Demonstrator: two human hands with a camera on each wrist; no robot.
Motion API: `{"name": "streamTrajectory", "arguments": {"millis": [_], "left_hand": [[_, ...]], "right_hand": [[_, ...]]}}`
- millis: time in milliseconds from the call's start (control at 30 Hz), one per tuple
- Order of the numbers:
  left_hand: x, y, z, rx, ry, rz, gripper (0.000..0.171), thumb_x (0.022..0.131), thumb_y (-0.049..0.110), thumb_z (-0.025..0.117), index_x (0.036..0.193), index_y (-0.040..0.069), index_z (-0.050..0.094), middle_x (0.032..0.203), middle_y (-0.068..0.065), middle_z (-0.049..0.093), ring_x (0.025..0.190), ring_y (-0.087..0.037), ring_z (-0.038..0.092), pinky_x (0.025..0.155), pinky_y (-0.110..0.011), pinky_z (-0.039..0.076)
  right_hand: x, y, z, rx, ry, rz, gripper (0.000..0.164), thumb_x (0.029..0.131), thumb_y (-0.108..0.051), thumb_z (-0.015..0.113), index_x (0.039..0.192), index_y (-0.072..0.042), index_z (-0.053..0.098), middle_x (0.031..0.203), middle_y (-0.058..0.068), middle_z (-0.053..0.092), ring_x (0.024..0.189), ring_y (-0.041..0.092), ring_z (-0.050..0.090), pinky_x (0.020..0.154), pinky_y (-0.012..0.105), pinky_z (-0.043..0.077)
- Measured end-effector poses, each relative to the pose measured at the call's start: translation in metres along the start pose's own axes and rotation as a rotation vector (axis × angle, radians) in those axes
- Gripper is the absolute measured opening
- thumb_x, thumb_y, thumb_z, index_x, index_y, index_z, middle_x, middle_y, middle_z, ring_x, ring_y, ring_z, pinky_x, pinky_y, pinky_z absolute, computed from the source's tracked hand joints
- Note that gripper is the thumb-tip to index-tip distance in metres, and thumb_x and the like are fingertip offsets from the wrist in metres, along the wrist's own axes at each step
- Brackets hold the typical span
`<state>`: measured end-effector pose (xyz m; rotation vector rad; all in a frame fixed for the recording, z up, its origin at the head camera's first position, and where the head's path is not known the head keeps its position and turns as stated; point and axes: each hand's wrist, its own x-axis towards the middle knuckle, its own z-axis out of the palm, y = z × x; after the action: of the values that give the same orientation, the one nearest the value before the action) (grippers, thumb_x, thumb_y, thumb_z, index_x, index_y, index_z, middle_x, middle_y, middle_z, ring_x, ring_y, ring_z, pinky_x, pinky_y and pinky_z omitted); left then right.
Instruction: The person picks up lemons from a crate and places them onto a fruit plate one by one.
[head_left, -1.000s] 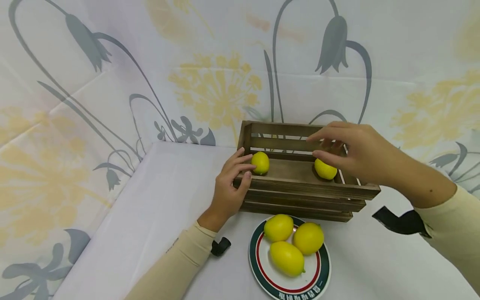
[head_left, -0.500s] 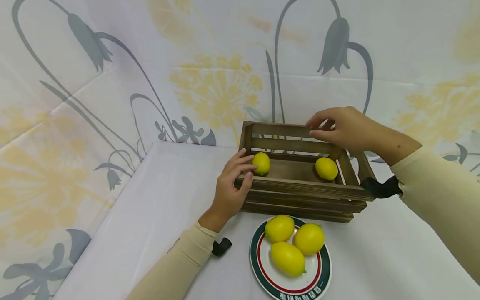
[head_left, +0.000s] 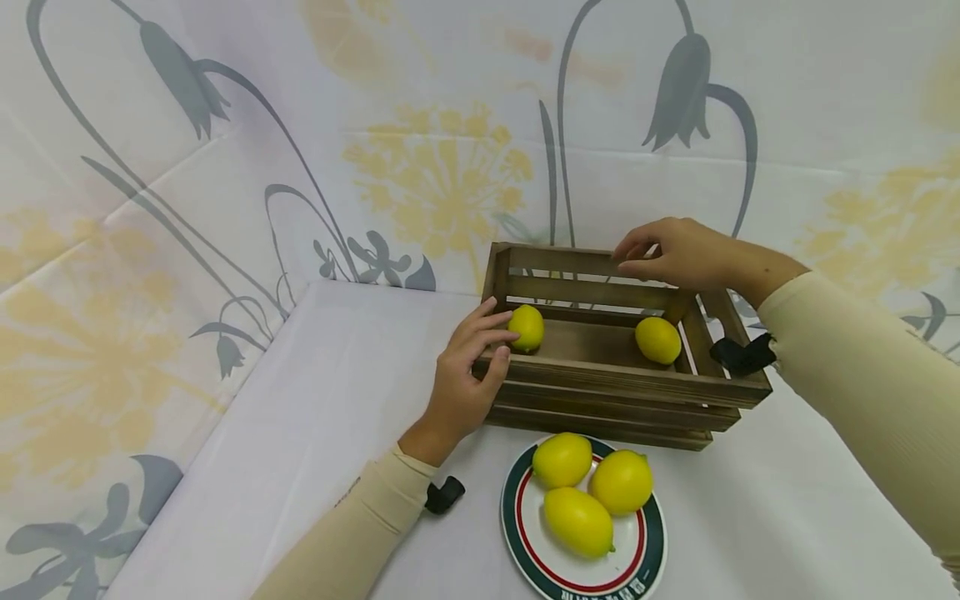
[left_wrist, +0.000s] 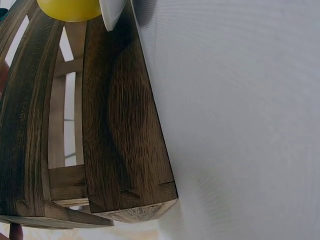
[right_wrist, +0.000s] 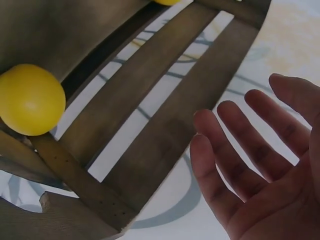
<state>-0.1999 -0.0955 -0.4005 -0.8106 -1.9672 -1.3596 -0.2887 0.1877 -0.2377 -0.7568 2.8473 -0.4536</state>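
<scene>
My left hand (head_left: 465, 375) rests against the left end of a slatted wooden crate (head_left: 622, 379), fingertips over its rim beside a lemon (head_left: 527, 328) inside. At the crate's right end lies another lemon (head_left: 658, 341). Above the back rim hovers my right hand (head_left: 682, 250), its fingers loosely bent with nothing between them. In the right wrist view those fingers (right_wrist: 240, 145) spread near the back slats, apart from the lemon (right_wrist: 30, 100) in the crate. The left wrist view mostly holds the crate's front slats (left_wrist: 135, 125).
In front of the crate stands a white plate with a dark green rim (head_left: 512, 512), bearing three lemons (head_left: 578, 522). A white cloth (head_left: 360, 358) covers the table, and a flower-patterned sheet (head_left: 442, 183) hangs behind. Black wrist straps (head_left: 446, 495) show at the sleeves.
My right hand has drawn back from above the right lemon in the crate toward the back rim, uncovering that lemon. The left hand stays in place at the crate's left end.
</scene>
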Motion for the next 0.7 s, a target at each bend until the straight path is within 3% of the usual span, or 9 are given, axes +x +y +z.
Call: {"name": "streamTrajectory", "arguments": {"millis": [333,700], "left_hand": [[0.001,0.000,0.001,0.003,-0.005,0.012,0.026,0.101,0.019,0.053,0.112,0.002,0.069,0.134,-0.017,0.062,0.145,-0.031,0.040,0.122,-0.043,0.030],[-0.001,-0.003,-0.001,0.021,-0.002,0.014,0.036,0.105,0.031,0.047,0.112,0.003,0.069,0.134,-0.015,0.062,0.145,-0.029,0.041,0.122,-0.043,0.031]], "right_hand": [[0.010,0.017,0.005,0.049,-0.116,0.036,0.036,0.102,-0.022,0.056,0.128,0.003,0.063,0.108,0.019,0.071,0.086,0.025,0.069,0.071,0.035,0.057],[0.022,0.032,0.015,0.080,-0.225,0.064,0.039,0.102,-0.021,0.054,0.130,0.006,0.059,0.118,0.024,0.066,0.089,0.028,0.070,0.077,0.042,0.060]]}}
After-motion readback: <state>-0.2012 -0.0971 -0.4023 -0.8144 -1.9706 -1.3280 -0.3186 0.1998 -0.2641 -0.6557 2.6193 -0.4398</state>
